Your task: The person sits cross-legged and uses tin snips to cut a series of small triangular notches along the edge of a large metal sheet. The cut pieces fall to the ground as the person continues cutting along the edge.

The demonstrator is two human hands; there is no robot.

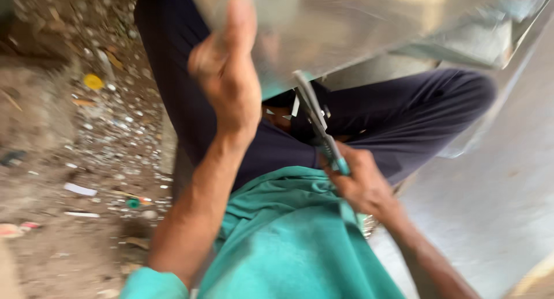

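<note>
My left hand (228,74) grips the near edge of a shiny metal sheet (358,22) that fills the top of the head view, thumb pointing up along it. My right hand (360,183) is closed on the teal handles of metal snips (314,114). The snips' blades point up and meet the sheet's lower edge close to my left hand. Below lie my dark trouser legs (404,114) and teal shirt (288,235). The picture is blurred.
Dirt ground (75,160) littered with small metal scraps and bits of rubbish lies to the left. A second, flat grey metal sheet (496,201) spreads on the right beneath my leg.
</note>
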